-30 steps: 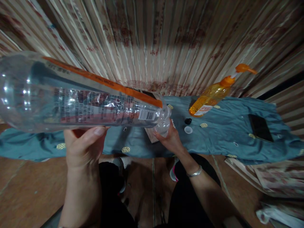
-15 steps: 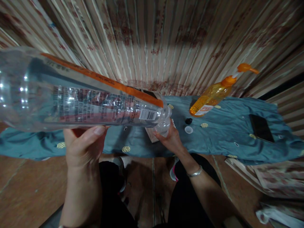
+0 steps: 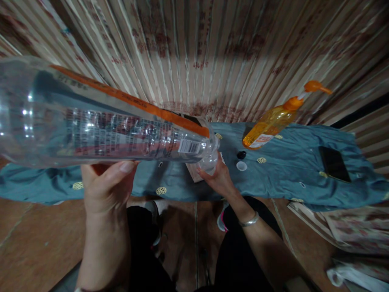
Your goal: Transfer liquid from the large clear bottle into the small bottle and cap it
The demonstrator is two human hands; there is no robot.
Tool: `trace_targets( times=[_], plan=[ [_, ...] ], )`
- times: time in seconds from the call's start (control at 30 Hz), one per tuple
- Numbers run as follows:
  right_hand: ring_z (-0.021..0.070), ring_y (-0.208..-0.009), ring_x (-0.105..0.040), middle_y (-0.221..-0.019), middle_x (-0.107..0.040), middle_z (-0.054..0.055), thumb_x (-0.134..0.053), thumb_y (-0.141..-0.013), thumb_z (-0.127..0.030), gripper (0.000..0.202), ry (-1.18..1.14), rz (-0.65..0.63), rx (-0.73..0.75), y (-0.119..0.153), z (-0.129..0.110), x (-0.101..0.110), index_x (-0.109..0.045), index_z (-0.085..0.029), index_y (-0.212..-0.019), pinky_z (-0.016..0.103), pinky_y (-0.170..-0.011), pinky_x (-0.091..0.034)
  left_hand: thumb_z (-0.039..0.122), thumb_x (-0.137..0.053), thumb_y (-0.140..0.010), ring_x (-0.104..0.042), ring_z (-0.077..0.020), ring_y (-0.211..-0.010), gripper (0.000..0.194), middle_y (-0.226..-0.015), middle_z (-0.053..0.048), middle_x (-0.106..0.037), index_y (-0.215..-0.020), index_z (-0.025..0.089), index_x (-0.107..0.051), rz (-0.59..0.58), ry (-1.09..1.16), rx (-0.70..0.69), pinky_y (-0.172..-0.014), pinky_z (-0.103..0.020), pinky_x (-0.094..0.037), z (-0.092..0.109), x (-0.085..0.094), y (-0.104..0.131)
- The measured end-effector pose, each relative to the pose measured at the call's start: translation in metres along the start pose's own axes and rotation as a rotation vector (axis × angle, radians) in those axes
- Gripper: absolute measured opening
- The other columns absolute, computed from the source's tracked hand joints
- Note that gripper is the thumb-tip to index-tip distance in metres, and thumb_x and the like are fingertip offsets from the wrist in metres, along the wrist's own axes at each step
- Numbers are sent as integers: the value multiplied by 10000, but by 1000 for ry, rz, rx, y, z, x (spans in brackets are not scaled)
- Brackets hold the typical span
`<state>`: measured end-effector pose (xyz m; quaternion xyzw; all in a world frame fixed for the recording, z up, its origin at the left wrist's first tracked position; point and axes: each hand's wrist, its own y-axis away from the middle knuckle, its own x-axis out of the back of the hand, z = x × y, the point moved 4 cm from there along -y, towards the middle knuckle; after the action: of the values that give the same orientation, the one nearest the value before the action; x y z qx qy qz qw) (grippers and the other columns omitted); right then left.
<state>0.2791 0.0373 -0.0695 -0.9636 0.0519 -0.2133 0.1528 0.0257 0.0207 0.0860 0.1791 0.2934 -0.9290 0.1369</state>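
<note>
A large clear plastic bottle (image 3: 127,134) with an orange-edged printed label and barcode lies almost level across the left of the view, its neck to the right. My left hand (image 3: 109,182) is closed around it from below, thumb along its near side. The bottle's neck end meets a small clear container (image 3: 209,162), and my right hand (image 3: 220,176) has its fingers closed around that. I cannot tell whether the two mouths touch. Below the container shows part of a pale box (image 3: 194,173). A small black cap (image 3: 241,155) and a white round cap (image 3: 242,166) lie just right of my right hand.
An orange pump bottle (image 3: 270,123) stands toward the back right. A dark flat object (image 3: 334,163) lies farther right on the teal patterned cloth (image 3: 285,172). Pleated curtains (image 3: 194,52) hang right behind the cloth. My legs and a tiled floor are below.
The large bottle's wide left end has risen very slightly. Both hands keep their hold, and the other things stay in place.
</note>
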Motion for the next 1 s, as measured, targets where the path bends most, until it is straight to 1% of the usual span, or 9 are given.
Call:
trace_targets(
  times=[0.1, 0.2, 0.33, 0.5, 0.57, 0.67, 0.7, 0.87, 1.0],
  plan=[
    [361, -1317, -756, -1462, -755, 152, -812, -839, -534, 834, -7, -1, 2, 0, -1, 0, -514, -222, -1553, 561, -1115, -640, 360, -1093, -453, -621, -170, -485, 891, -776, 55, -771, -1276, 453, -765, -6, -2, -9, -746, -544, -740, -1, 1, -1],
    [368, -1321, -756, -1458, -757, 159, -803, -849, -530, 820, -12, -8, 2, 0, -2, 0, -510, -220, -1550, 560, -1126, -635, 333, -1089, -458, -632, -182, -503, 937, -746, 64, -747, -1318, 479, -746, -25, 23, -13, -759, -546, -737, -1, 1, -1],
    [366, -1333, -750, -1474, -747, 159, -799, -839, -508, 819, -14, -13, -3, -1, -3, -1, -503, -225, -1549, 571, -1133, -630, 330, -1074, -488, -763, -260, -695, 996, -896, 17, -799, -1402, 479, -707, -54, 32, -5, -837, -588, -724, 1, -4, -2],
    [352, -1346, -742, -1479, -754, 118, -822, -830, -469, 779, -2, -20, -36, 0, -4, 0, -524, -281, -1525, 531, -1153, -618, 309, -1062, -478, -811, -313, -916, 947, -971, 11, -796, -1346, 473, -721, -68, 41, 14, -900, -575, -716, 3, -11, -2],
    [355, -1351, -740, -1482, -749, 120, -821, -837, -475, 762, -4, -20, -34, 0, -6, 1, -532, -282, -1516, 532, -1161, -614, 299, -1069, -464, -794, -291, -843, 955, -917, 21, -779, -1340, 470, -728, -50, 48, 4, -889, -575, -716, 2, -9, -2],
    [380, -1348, -738, -1477, -742, 152, -823, -825, -511, 787, -7, -14, -28, -1, -6, 1, -536, -239, -1505, 589, -1160, -612, 331, -1099, -433, -661, -192, -583, 956, -790, 49, -731, -1312, 460, -747, -18, 36, -10, -833, -571, -722, 1, -4, -2],
    [383, -1343, -740, -1471, -744, 156, -822, -818, -520, 791, -7, -13, -32, -1, -5, 1, -540, -231, -1498, 604, -1157, -612, 347, -1102, -434, -635, -180, -555, 941, -779, 49, -730, -1300, 458, -752, -12, 24, -8, -821, -569, -723, 1, -3, -2],
    [381, -1338, -743, -1466, -748, 161, -805, -820, -544, 783, -15, -25, -43, -1, -2, 0, -550, -222, -1487, 595, -1153, -612, 379, -1087, -420, -672, -215, -602, 868, -839, 17, -779, -1226, 439, -768, -23, -15, -10, -814, -587, -722, 3, -6, -3],
    [378, -1334, -745, -1456, -758, 145, -824, -809, -518, 788, -6, -7, -46, -1, -2, 1, -545, -246, -1494, 588, -1147, -618, 400, -1078, -452, -655, -211, -579, 760, -760, 43, -735, -1148, 449, -776, -26, -17, 9, -803, -576, -721, 2, -5, -2]
  ],
)
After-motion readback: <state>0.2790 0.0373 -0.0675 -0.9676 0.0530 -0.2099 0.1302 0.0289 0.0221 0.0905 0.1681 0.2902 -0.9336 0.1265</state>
